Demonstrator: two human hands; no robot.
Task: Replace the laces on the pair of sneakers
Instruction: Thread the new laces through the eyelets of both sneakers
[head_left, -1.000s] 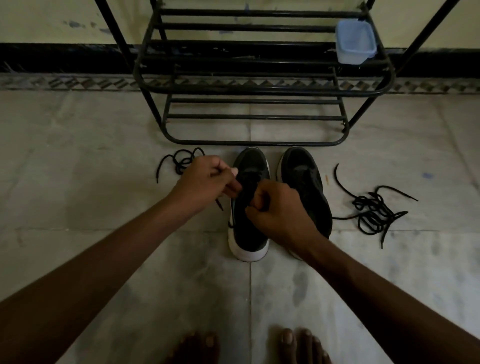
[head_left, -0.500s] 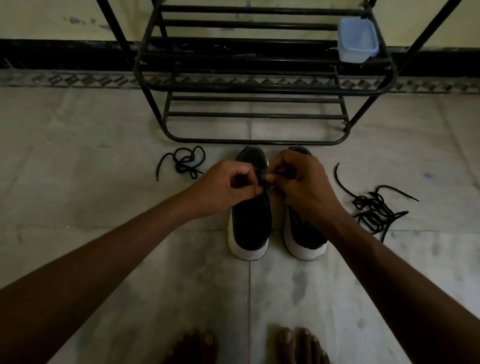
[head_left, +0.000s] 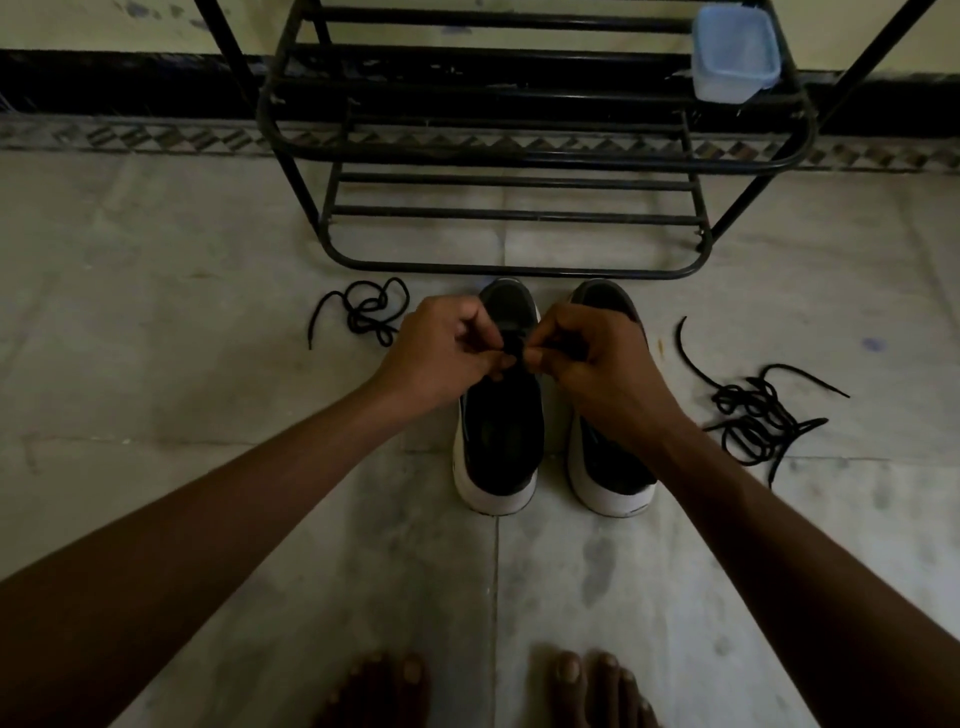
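Observation:
Two black sneakers with white soles stand side by side on the floor, heels toward me: the left sneaker (head_left: 500, 441) and the right sneaker (head_left: 608, 467). My left hand (head_left: 441, 358) and my right hand (head_left: 597, 364) meet over the lacing area of the left sneaker, fingertips pinching a black lace (head_left: 511, 347) between them. Where the lace runs into the shoe is hidden by my fingers. A loose black lace (head_left: 366, 312) lies left of the shoes. A bigger tangle of black laces (head_left: 756, 415) lies to the right.
A black metal shoe rack (head_left: 519, 156) stands right behind the sneakers, against the wall. A pale blue plastic container (head_left: 735, 52) sits on its upper right shelf. My bare feet (head_left: 483, 686) are at the bottom edge. The floor is grey marble tile.
My right hand moved up and forward from the heel area to the front lacing area. My left hand shifted right to meet it. Both now pinch the lace together.

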